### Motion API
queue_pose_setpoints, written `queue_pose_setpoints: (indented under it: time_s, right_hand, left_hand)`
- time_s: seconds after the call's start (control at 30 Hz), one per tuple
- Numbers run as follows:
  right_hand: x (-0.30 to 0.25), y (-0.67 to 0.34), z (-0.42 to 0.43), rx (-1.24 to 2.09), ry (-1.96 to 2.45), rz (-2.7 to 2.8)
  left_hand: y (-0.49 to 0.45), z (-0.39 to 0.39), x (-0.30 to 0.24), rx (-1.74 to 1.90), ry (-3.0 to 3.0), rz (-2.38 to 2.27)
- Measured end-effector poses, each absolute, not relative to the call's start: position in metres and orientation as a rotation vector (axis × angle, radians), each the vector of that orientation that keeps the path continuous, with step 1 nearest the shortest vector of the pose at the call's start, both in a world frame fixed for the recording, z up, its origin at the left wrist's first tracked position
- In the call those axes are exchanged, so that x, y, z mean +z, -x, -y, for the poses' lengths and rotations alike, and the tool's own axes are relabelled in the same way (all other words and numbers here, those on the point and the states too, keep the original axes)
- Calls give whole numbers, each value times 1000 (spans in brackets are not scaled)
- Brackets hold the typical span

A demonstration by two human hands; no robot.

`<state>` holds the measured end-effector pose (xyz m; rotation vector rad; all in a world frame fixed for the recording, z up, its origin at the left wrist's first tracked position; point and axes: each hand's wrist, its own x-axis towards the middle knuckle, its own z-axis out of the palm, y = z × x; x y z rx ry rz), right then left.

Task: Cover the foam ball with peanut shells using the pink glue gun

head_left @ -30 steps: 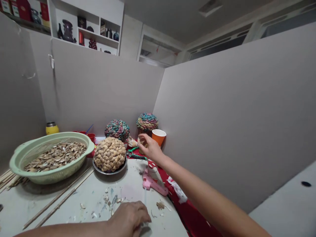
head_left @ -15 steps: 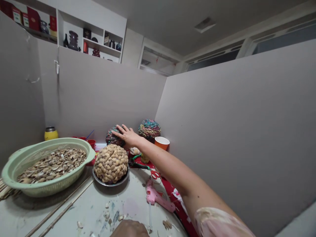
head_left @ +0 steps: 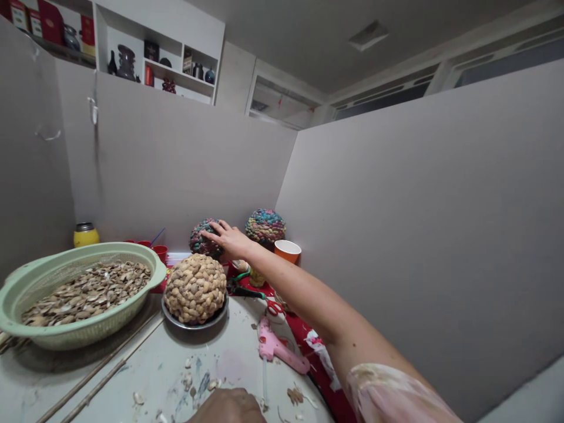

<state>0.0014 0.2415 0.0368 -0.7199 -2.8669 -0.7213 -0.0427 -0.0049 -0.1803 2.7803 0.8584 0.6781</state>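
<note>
Teal-and-pink, the knobbly dome [head_left: 198, 238] seems light, brittle, best cupped round its sides; my right grip [head_left: 219, 232] is spread wide.

Rough textures meet smooth plastic and metal.
The multicoloured ball [head_left: 197, 236] and tan ball [head_left: 196, 288] look knobbly and coarse; the dish [head_left: 194, 326] is shiny metal, the green basin [head_left: 110, 323] smooth plastic, the sticks [head_left: 97, 367] bare wood.

Right arm [head_left: 304, 294]: extended forward, angled across toward the left | Right hand [head_left: 229, 241]: back uppermost, digits spread and slightly curved | Left hand [head_left: 228, 407]: low, at bottom border of view, back uppermost, partly cut off; grip state indeterminate.
</note>
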Motion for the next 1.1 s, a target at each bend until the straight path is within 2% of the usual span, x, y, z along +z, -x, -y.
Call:
queue_pose_setpoints:
  time_s: [0.27,0.7,1.1]
  right_hand:
    - [26,-2,-246,-666,693,2802]
    - [52,-54,-279,-320,789,2435]
    - [51,-67,-270,-276,689,2380]
  left_hand:
    - [43,6,-172,588,-2909,-824]
    - [43,12,-162,664,-2890,-816]
    - [42,11,-163,670,-2862,-829]
